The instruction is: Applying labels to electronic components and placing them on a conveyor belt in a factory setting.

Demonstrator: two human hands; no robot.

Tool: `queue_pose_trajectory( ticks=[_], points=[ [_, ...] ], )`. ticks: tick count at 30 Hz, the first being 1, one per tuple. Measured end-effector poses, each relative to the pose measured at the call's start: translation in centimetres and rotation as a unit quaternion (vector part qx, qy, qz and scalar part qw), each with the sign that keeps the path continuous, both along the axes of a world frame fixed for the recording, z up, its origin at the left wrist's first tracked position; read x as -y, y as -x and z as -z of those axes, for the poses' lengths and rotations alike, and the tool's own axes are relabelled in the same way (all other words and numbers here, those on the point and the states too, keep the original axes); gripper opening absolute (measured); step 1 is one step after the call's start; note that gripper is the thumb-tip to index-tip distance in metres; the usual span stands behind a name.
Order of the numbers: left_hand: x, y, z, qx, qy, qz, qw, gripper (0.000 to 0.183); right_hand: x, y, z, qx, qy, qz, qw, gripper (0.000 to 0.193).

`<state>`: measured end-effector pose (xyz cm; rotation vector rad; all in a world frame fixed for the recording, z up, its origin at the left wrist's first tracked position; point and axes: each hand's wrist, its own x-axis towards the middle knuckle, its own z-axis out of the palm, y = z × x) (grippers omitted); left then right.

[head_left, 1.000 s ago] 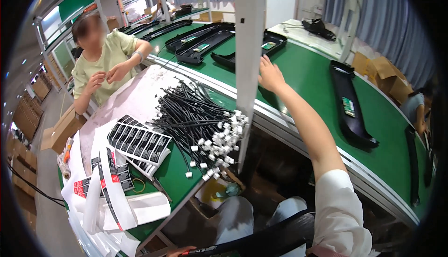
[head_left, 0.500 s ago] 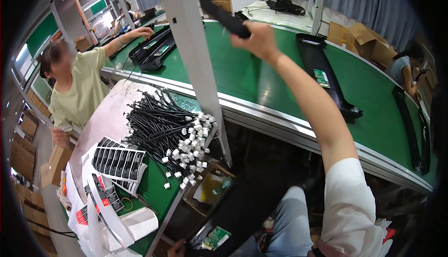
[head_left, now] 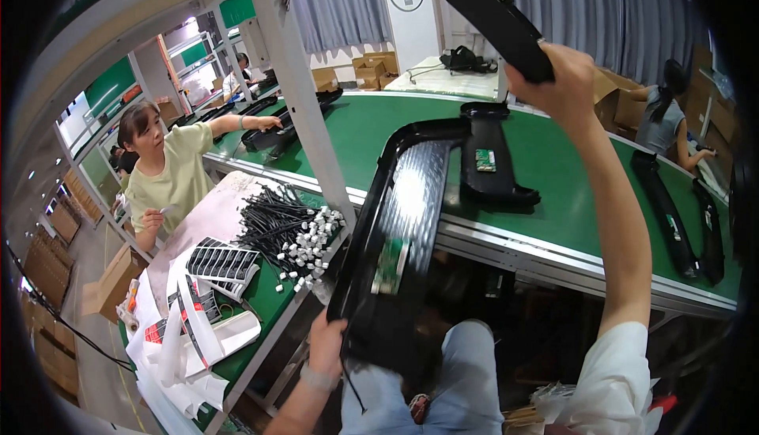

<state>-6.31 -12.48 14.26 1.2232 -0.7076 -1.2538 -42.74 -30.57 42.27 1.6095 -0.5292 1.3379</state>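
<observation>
My left hand (head_left: 324, 348) grips the lower left edge of a long black plastic housing (head_left: 411, 198). Its open, glossy inside faces me, and a green circuit board (head_left: 391, 267) lies in it. The housing is tilted above my lap, its far end reaching over the belt's edge. Up at the right, my right hand (head_left: 557, 83) is closed around one end of a long, narrow black plastic piece (head_left: 494, 20), raised above the belt. Behind the held housing, a similar black housing (head_left: 498, 186) with a small green board (head_left: 485, 160) rests on the belt.
A green conveyor belt (head_left: 569, 166) crosses ahead, with more black housings (head_left: 672, 222) at the right. On the left table lie black cables (head_left: 273, 218) with white connectors, and label sheets (head_left: 221, 261). A metal post (head_left: 304, 95) rises between. A co-worker (head_left: 174, 166) reaches to the belt.
My left hand has lifted the housing from low by my lap up to the belt's edge. My right hand has moved rightward with the narrow black piece, and the view has shifted.
</observation>
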Motion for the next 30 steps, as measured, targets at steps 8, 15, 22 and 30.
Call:
queue_pose_trajectory(
  ticks=[8, 15, 22, 30],
  points=[
    [24.9, 6.5, -0.9, 0.129, 0.124, -0.071, 0.981, 0.037, -11.7, 7.9, 3.7, -0.114, -0.007, 0.025, 0.993, 0.027],
    [37.9, 2.6, -0.2, 0.273, 0.081, -0.09, 0.954, 0.062, -19.1, 8.8, 7.9, -0.132, -0.117, 0.051, 0.983, 0.028],
    [21.2, 15.4, -13.2, 0.09, 0.299, 0.292, 0.904, 0.065, -20.8, 7.1, 13.9, -0.267, -0.19, 0.091, 0.94, 0.031],
    [6.4, 17.0, -15.0, 0.017, 0.164, 0.357, 0.919, 0.035, -23.5, 0.5, 17.5, -0.41, -0.135, -0.05, 0.901, 0.025]
  ],
)
